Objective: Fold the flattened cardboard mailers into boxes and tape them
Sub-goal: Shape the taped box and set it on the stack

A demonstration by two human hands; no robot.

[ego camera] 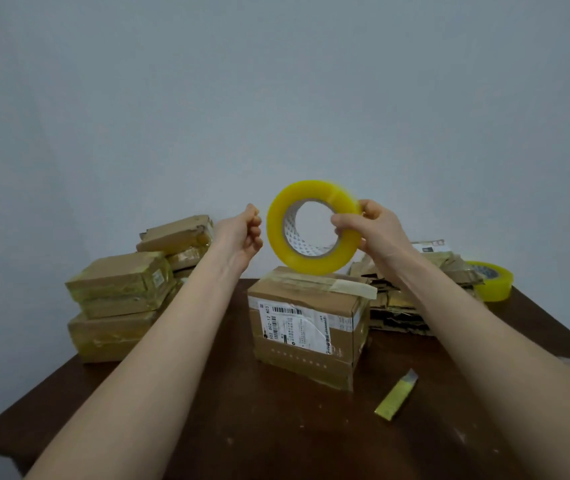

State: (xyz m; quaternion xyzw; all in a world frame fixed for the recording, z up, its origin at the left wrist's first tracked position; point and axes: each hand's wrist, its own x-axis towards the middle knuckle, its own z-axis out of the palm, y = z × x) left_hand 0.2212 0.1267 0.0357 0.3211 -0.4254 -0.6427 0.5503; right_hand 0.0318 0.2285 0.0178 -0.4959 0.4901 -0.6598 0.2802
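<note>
Tabletop [242,427] carries our job | taped boxes [121,285] stacked left, out of the way | folded box [308,327] centre, under our hands for taping | flattened mailers [401,306] queued right | tape roll [275,233] raised above box, right hand [377,230] fingers pinching rim through core | left hand [245,233] fingers curled beside roll, nothing visible in them; we guess seeking tape end | cutter [396,396] near right.

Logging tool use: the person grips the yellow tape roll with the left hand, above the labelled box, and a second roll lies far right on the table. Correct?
No: the head view shows the right hand, not the left, gripping the yellow tape roll. It is above the labelled box, and a second roll lies far right on the table.
</note>
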